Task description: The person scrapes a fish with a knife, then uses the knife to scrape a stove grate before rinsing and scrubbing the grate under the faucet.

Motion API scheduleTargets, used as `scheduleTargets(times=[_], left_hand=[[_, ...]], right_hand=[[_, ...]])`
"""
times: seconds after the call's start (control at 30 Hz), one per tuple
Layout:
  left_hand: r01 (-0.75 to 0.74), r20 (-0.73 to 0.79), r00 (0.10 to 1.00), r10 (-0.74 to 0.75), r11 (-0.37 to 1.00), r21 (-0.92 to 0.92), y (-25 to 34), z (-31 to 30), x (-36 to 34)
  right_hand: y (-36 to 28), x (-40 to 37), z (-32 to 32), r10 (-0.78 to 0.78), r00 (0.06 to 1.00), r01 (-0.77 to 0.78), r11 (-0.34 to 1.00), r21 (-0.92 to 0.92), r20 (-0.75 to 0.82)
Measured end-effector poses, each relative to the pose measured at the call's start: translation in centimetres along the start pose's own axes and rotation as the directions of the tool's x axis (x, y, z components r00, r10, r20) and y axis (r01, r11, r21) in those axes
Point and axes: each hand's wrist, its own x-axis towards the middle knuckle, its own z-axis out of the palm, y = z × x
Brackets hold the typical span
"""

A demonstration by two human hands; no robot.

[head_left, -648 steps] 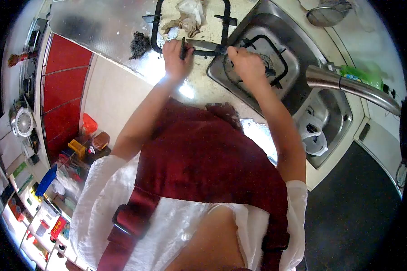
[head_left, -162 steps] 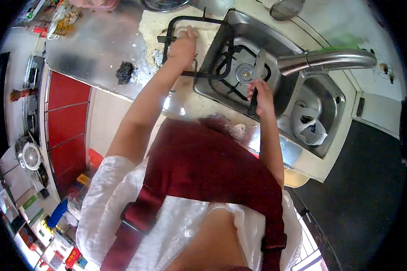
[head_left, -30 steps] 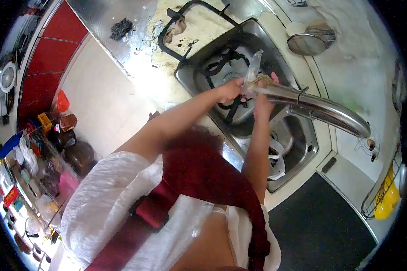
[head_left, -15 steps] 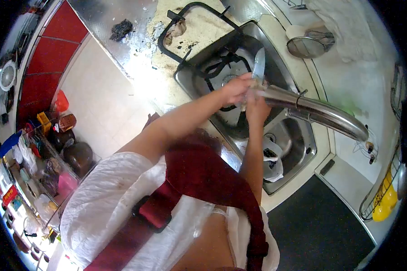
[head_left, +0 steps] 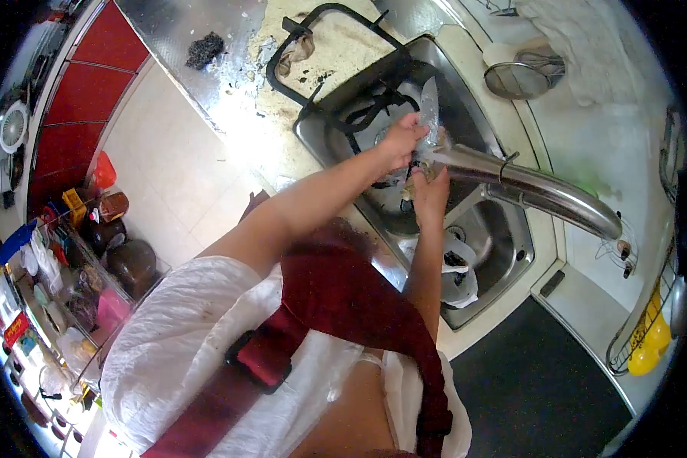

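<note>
A wet knife (head_left: 429, 111) points away from me over the left basin, its blade bare and shiny. My left hand (head_left: 403, 143) is closed at the blade's lower part, fingertips on its left side. Close below, my right hand (head_left: 430, 192) is closed, thumb up, beside a small yellowish-brown piece; I cannot tell whether that is the knife's handle. The steel faucet (head_left: 504, 172) reaches in from the right, its spout end over both hands and partly hiding the knife's lower end. Under the hands, a black burner grate (head_left: 370, 118) lies in the steel basin (head_left: 466, 84).
A second grate (head_left: 336, 9) straddles the counter and basin edge. A dark scouring pad (head_left: 204, 51) lies on the dirty counter at upper left. The right basin (head_left: 504, 256) holds a white plastic bag (head_left: 460, 288). A strainer (head_left: 517, 80) sits behind the sink.
The hands have separated slightly, with the right hand lower and its thumb now visible. The knife blade has tilted a little to the left.
</note>
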Motion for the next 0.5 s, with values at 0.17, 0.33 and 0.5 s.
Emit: scheduleTargets(times=[0.17, 0.33, 0.5], left_hand=[[0.137, -0.122, 0.983, -0.140, 0.990, -0.034, 0.3, -0.2, -0.3], [0.181, -0.078, 0.980, -0.186, 0.982, -0.057, 0.4, -0.1, 1.1], [0.205, -0.127, 0.970, -0.209, 0.978, -0.039, 1.1, 0.7, 1.2]], right_hand=[[2.3, -0.6, 0.2, -0.153, 0.988, 0.150, 0.986, -0.071, -0.026], [3.0, -3.7, -0.3, -0.185, 0.980, 0.194, 0.967, 0.166, -0.069], [4.4, -5.1, -0.8, -0.129, 0.991, 0.131, 0.980, 0.153, -0.019]])
